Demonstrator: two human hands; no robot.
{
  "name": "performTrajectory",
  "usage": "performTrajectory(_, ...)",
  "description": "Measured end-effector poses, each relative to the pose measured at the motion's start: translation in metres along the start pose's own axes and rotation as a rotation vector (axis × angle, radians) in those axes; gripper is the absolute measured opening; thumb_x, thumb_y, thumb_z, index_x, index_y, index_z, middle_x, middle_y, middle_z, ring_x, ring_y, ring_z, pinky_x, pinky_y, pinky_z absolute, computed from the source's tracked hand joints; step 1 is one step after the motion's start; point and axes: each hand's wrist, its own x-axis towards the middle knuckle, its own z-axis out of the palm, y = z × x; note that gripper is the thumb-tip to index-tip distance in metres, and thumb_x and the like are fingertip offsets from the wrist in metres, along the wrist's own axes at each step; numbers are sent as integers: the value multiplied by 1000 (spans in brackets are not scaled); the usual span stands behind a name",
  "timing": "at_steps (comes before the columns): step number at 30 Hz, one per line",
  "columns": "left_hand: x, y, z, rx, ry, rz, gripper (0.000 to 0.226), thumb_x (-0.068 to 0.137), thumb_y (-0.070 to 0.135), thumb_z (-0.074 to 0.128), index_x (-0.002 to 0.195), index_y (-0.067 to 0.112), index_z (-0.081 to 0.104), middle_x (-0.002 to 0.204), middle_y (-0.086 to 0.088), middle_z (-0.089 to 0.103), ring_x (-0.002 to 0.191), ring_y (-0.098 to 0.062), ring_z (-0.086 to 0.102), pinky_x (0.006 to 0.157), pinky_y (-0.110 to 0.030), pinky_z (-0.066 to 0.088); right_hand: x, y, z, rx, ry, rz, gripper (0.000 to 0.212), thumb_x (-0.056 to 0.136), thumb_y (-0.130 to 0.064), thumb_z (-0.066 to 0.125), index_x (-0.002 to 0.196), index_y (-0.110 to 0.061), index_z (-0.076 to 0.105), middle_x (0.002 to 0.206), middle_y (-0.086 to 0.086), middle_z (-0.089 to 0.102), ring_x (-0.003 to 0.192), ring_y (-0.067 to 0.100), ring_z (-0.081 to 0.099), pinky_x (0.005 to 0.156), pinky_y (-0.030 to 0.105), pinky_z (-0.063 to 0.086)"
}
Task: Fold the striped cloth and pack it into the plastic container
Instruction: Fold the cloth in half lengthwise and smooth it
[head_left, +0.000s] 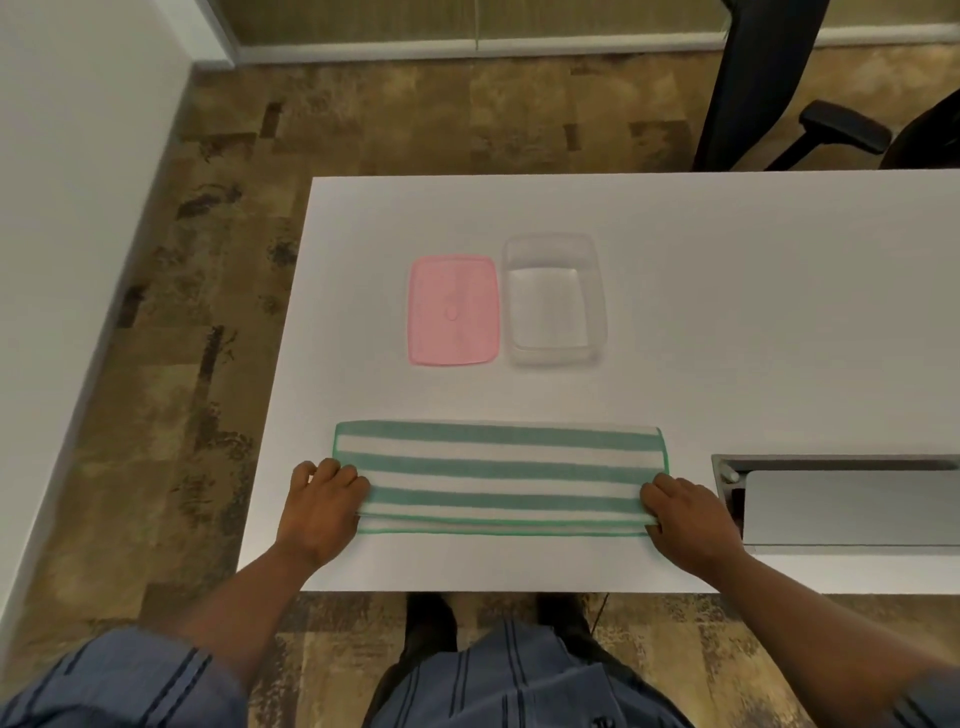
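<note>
The green and white striped cloth (498, 475) lies folded in a long band near the front of the white table (727, 312). Its upper layer ends just short of the lower layer's near edge. My left hand (324, 512) grips the cloth's near left corner, and my right hand (685, 519) grips its near right corner. Behind the cloth, the clear plastic container (555, 300) stands open with nothing inside. Its pink lid (453, 310) lies flat just to its left.
A grey cable tray with a hinged flap (841, 506) is set into the table at the right, close to my right hand. A black office chair (779, 83) stands behind the far edge. The table's left edge is near the cloth's left end.
</note>
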Motion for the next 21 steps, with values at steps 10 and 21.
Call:
performTrajectory(10,4,-4,15,-45,-42,113,29,62,3,81,84,16,66,76,-4,62,60,-27,57,58,-35,47,-2,1,18,-14,34,-39,33,63,-2,79,82,-14,55,79,8,57,58,28,50,46,30,29)
performTrajectory(21,-9,-9,31,-144,-57,200,39,65,-2,77,95,19,63,87,-1,62,67,-22,54,52,-33,44,-5,5,32,-66,105,-54,20,70,-8,65,84,-17,53,83,6,55,68,29,49,55,35,32)
